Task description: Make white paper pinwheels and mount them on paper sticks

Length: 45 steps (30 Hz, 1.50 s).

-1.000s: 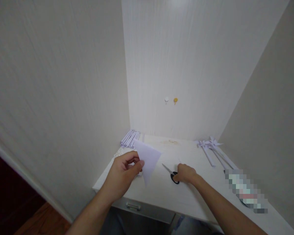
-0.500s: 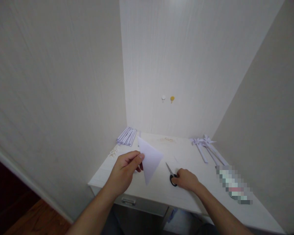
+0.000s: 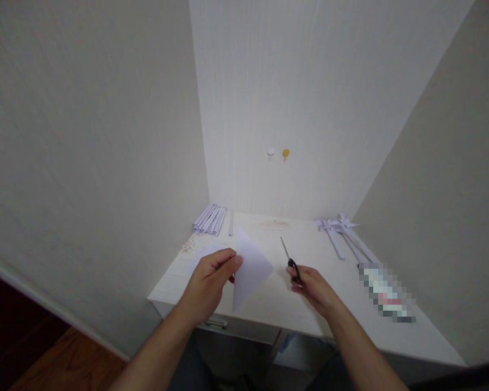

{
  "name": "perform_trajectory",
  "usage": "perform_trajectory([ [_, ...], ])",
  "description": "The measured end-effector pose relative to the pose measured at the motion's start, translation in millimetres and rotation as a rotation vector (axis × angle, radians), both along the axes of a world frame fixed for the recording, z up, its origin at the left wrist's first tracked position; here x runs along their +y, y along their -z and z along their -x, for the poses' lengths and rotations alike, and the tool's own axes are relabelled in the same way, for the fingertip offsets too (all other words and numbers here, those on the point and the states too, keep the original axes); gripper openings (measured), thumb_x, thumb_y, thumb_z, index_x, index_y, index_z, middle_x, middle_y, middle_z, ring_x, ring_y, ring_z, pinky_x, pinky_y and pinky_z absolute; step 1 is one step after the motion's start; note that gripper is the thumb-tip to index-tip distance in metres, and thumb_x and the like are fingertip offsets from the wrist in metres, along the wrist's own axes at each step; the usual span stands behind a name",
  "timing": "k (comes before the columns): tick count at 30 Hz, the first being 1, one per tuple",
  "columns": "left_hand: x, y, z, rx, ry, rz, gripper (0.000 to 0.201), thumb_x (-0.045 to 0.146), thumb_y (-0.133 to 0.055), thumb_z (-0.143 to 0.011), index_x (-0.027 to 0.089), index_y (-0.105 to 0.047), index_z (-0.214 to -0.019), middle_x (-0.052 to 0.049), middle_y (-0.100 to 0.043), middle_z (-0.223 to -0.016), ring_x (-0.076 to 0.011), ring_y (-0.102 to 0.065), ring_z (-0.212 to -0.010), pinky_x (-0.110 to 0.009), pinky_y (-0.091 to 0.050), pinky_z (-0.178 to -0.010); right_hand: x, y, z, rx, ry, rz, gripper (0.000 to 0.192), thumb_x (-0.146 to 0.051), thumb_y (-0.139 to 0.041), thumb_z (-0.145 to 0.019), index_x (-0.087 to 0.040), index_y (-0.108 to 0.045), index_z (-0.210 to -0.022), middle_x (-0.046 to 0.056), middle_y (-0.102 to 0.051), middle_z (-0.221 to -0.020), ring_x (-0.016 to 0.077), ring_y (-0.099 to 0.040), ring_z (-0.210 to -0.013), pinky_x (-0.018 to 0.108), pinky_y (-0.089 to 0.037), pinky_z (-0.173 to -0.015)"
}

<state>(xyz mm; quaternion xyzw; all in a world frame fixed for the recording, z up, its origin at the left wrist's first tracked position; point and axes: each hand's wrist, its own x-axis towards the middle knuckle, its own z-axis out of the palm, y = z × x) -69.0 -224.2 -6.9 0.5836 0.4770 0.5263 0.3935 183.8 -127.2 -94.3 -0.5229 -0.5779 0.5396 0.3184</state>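
Fingers of left hand (image 3: 209,282) pinch paper (image 3: 248,269); right hand (image 3: 312,285) hides scissors (image 3: 291,263) handles.

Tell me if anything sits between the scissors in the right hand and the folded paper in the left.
Nothing visible does. The right hand holds the scissors raised, blades pointing away, and the left hand pinches the folded paper beside them, with only open air and bare desk between.

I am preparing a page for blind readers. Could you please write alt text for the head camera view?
Over a white table, the left hand holds up a folded white paper triangle while the right hand grips black-handled scissors, blades pointing away. Folded paper strips lie at the table's back left and paper pinwheels at the back right.
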Motion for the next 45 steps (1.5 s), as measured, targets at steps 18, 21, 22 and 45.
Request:
perform_trajectory([
  [18,-2,-3.3,-21,0.136,0.187,0.111,0.039,0.045,-0.056,-0.091,0.019,-0.051,-0.063,0.002,-0.045,-0.061,-0.0131,-0.040,-0.058,-0.025,-0.030,-0.052,-47,-90.1,53,0.567,-0.026,-0.167,0.025,-0.037,-0.089,-0.066,-0.020,-0.083,-0.084,0.008,-0.078,-0.105,0.0212,-0.065,-0.087,0.033,-0.051,-0.074],
  [21,-3,-2.2,-22,0.183,0.207,0.121,0.037,0.043,-0.054,-0.092,0.020,-0.051,-0.063,0.003,-0.043,-0.060,-0.0123,-0.039,-0.056,-0.025,-0.028,-0.050,-47,-87.5,53,0.537,-0.043,-0.234,0.015,-0.029,-0.088,-0.066,-0.020,-0.080,-0.074,0.004,-0.077,-0.091,0.0191,-0.063,-0.082,0.031,-0.047,-0.073],
  [22,-3,-2.4,-22,0.197,0.213,0.119,0.037,0.043,-0.054,-0.092,0.020,-0.050,-0.063,0.003,-0.042,-0.059,-0.0121,-0.039,-0.056,-0.025,-0.027,-0.050,-48,-86.9,53,0.526,-0.042,-0.250,0.012,-0.028,-0.087,-0.066,-0.020,-0.079,-0.072,0.003,-0.075,-0.084,0.0180,-0.061,-0.078,0.030,-0.046,-0.070],
  [45,4,-3.3,-29,0.116,0.205,0.118,0.030,0.045,-0.061,-0.091,0.018,-0.070,-0.083,0.001,-0.059,-0.070,-0.0122,-0.047,-0.057,-0.023,-0.032,-0.049,-42,-99.1,53,0.409,0.058,-0.381,0.014,-0.033,-0.081,-0.071,-0.020,-0.077,-0.070,0.000,-0.069,-0.072,0.0171,-0.058,-0.072,0.031,-0.044,-0.069],
])
